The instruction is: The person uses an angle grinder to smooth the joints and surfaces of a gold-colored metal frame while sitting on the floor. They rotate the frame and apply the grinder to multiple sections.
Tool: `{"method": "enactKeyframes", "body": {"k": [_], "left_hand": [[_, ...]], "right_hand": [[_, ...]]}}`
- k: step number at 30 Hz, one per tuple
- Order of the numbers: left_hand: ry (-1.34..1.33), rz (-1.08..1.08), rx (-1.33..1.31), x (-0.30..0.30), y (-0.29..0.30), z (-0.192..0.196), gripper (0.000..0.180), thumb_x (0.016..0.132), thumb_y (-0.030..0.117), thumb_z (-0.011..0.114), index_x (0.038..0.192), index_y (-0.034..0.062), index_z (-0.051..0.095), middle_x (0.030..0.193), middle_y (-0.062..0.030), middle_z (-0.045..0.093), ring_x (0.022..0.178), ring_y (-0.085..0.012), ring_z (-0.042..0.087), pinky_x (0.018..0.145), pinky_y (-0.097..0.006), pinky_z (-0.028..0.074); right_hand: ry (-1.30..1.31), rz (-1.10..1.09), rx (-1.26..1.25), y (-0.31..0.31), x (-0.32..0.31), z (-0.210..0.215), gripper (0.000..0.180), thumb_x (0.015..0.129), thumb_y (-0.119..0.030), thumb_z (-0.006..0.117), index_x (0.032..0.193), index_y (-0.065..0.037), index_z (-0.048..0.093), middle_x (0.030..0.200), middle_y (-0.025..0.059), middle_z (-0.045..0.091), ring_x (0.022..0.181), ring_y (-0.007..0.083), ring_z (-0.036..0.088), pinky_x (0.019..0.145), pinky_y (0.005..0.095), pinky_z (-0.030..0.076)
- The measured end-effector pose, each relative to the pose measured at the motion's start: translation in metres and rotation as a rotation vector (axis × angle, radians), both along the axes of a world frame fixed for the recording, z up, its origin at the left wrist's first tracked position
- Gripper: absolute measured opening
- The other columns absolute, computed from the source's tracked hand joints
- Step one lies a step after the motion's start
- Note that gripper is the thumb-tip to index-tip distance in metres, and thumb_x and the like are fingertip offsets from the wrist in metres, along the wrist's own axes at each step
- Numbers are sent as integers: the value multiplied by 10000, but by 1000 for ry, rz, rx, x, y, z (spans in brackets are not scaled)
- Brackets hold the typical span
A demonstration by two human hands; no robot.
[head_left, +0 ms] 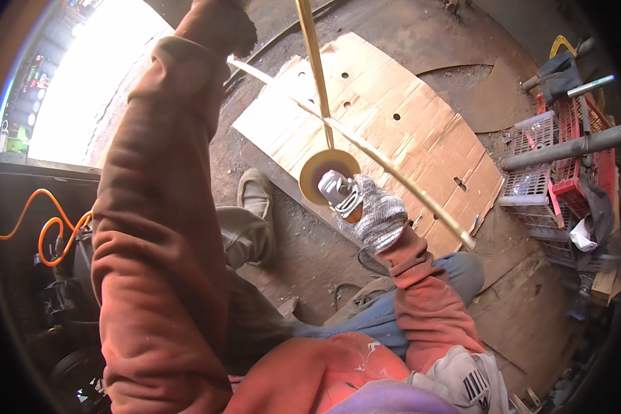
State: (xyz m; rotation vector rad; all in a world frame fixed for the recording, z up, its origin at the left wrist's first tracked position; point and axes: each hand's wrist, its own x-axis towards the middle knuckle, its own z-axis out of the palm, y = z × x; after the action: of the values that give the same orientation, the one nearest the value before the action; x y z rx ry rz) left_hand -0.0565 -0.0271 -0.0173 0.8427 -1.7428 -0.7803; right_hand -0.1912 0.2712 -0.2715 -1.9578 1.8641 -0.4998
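Note:
My right hand (pixel 381 212), in a grey-and-white knit glove, is closed round an angle grinder (pixel 340 192). The grinder's round disc (pixel 310 168) has a yellowish face and meets the lower end of a thin wooden stick (pixel 316 69), or overlaps it in view. That stick runs up past the upper edge. My left arm reaches far forward; the dark, shadowed part of my left hand (pixel 221 24) is cut off at the top, so its fingers and any hold on the stick are hidden. A second pale stick (pixel 400 178) lies slanting across a flattened cardboard sheet (pixel 421 103).
Red and grey plastic crates (pixel 531 155) stand at the right with metal pipes (pixel 566 148) across them. An orange hose (pixel 45 228) curls among dark equipment at the left. My shoe (pixel 257 200) rests on the dirty floor beside the cardboard. Bright light enters at upper left.

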Motion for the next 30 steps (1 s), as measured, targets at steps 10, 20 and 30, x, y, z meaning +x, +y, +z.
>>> {"method": "enactKeyframes", "body": {"k": [10, 20, 30], "left_hand": [[55, -107, 130, -16, 13, 1, 204, 793, 121, 686, 987, 60, 665, 888, -35, 654, 781, -146, 597, 724, -279, 481], [64, -184, 226, -44, 29, 14, 217, 802, 141, 682, 1000, 54, 660, 899, -53, 656, 788, -165, 606, 731, -294, 492], [58, -220, 300, -70, 36, 17, 233, 811, 161, 677, 1013, 48, 655, 909, -70, 657, 796, -185, 615, 739, -309, 503]], "right_hand": [[-357, 116, 148, -2, -11, -17, 565, 785, -324, 727, 1187, 6, 506, 1060, 216, 651, 993, 372, 644, 836, 436, 526], [-142, 0, -198, -1, -30, -15, 674, 729, -349, 784, 1247, -21, 504, 1022, 193, 672, 904, 352, 673, 758, 422, 550], [-282, 46, -314, 0, -28, 13, 634, 794, -316, 731, 1267, 21, 477, 1050, 210, 665, 911, 358, 672, 775, 419, 545]]}}
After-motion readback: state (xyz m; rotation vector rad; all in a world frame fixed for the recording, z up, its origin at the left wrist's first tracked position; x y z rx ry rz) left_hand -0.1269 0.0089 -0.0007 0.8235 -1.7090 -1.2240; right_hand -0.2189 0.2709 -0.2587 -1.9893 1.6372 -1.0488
